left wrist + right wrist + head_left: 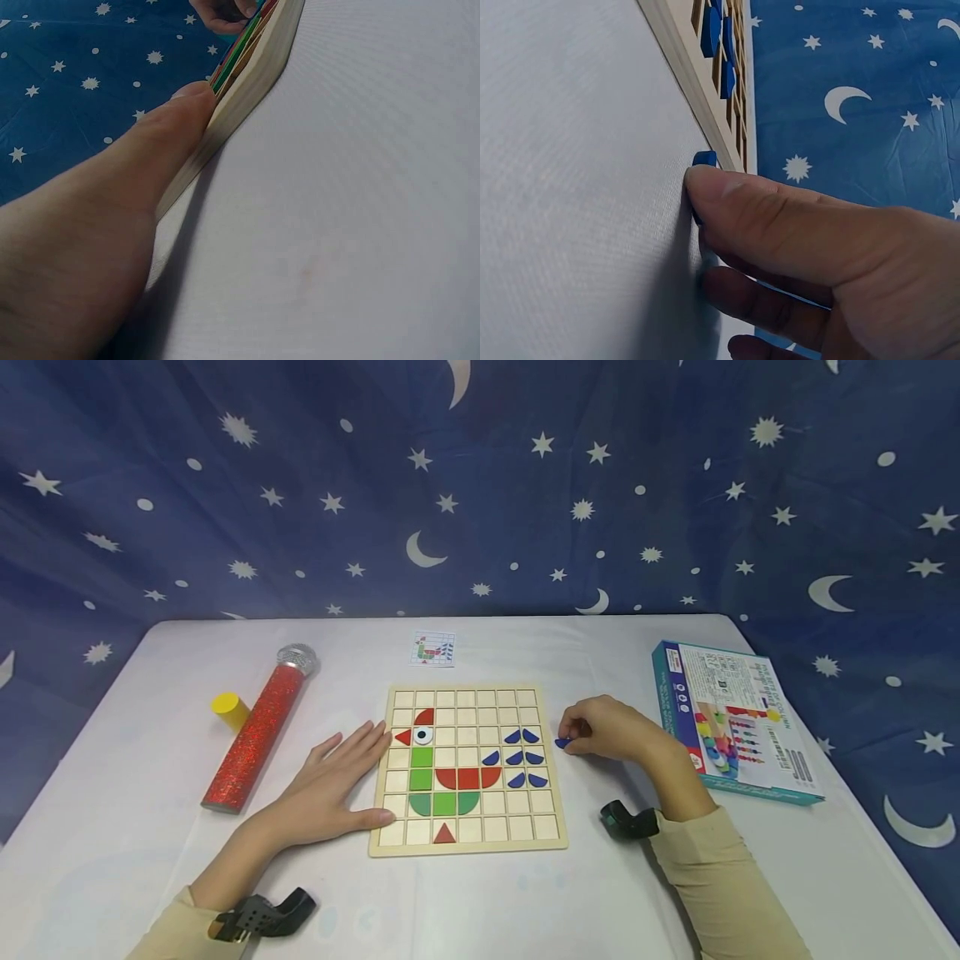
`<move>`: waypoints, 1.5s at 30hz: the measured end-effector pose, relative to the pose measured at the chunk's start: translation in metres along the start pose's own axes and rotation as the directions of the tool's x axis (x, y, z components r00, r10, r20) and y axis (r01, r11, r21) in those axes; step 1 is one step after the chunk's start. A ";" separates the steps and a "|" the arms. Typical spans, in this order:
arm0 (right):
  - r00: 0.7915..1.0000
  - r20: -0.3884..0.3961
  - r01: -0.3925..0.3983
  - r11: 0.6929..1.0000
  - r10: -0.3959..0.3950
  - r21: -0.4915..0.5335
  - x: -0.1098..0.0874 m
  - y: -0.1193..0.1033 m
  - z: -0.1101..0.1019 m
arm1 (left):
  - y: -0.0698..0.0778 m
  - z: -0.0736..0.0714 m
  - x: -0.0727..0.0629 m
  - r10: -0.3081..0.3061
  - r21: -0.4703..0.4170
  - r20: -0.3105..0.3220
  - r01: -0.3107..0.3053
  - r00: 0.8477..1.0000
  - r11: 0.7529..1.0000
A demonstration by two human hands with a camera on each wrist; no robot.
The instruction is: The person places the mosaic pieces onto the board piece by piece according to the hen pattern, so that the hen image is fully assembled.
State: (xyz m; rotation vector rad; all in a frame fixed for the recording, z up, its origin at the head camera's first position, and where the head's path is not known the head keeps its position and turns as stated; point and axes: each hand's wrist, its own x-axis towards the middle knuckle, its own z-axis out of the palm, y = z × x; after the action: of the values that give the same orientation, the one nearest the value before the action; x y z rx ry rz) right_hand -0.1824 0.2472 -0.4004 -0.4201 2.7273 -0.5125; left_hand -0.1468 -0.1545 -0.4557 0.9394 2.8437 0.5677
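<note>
A wooden grid board (551, 828) lies on the white table, with red, green and blue pieces and a white eye piece forming a bird. Several blue leaf-shaped pieces (515, 757) sit in its right-hand cells. My left hand (322, 797) lies with straight fingers against the board's left edge; in the left wrist view the thumb (176, 112) touches the wooden rim. Just off the right edge, my right hand (611, 729) pinches one blue piece (562, 743) between thumb and finger. The right wrist view shows this blue piece (705, 158) partly hidden by the thumb.
Behind the board lies a small picture card (432, 649) of a similar bird. A red glittery tube with a silver top (258, 735) and a yellow cylinder (230, 710) are at left. A printed box (738, 718) lies at right. A starry blue cloth hangs behind.
</note>
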 end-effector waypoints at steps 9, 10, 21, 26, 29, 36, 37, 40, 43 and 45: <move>1.000 0.013 0.014 0.999 -0.014 -0.036 -0.003 -0.003 -0.003 | 0.001 0.000 0.001 -0.003 -0.003 -0.010 0.003 1.000 1.000; 1.000 0.016 0.015 0.999 -0.015 -0.032 -0.003 -0.004 -0.003 | 0.001 0.001 0.001 -0.003 -0.002 -0.012 0.003 1.000 1.000; 0.996 0.059 0.068 0.996 -0.071 0.050 -0.010 -0.023 -0.009 | -0.001 -0.003 -0.003 -0.007 0.001 -0.004 0.007 1.000 1.000; 0.993 0.037 0.108 0.994 -0.108 0.015 -0.015 -0.042 -0.009 | -0.002 0.000 -0.002 -0.015 0.000 0.003 0.015 1.000 1.000; 0.995 0.007 0.101 0.995 -0.101 -0.013 -0.019 -0.053 -0.006 | 0.000 0.000 0.001 -0.025 -0.003 0.022 0.025 0.999 1.000; 0.995 -0.056 0.080 0.993 -0.085 -0.087 -0.040 -0.063 0.009 | 0.004 -0.004 0.004 -0.048 -0.008 0.040 0.048 0.998 0.999; 0.995 -0.062 0.073 0.993 -0.079 -0.093 -0.043 -0.062 0.011 | 0.005 -0.004 0.004 -0.047 -0.008 0.041 0.047 0.998 0.999; 0.994 -0.094 0.046 0.993 -0.056 -0.107 -0.051 -0.060 0.020 | 0.005 -0.004 0.004 -0.043 -0.008 0.039 0.043 0.998 0.999; 0.992 -0.118 0.032 0.994 -0.044 -0.104 -0.056 -0.058 0.027 | 0.005 -0.003 0.002 -0.041 -0.009 0.036 0.041 0.999 0.999; 0.991 -0.130 0.027 0.994 -0.040 -0.102 -0.059 -0.057 0.032 | 0.005 -0.003 0.002 -0.040 -0.012 0.034 0.040 0.999 0.999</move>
State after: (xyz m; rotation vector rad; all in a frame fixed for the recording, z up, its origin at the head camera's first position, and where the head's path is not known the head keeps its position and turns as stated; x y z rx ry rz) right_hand -0.1048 0.2070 -0.3905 -0.4742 2.8872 -0.4272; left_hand -0.1462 -0.1512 -0.4511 0.8794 2.8190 0.5589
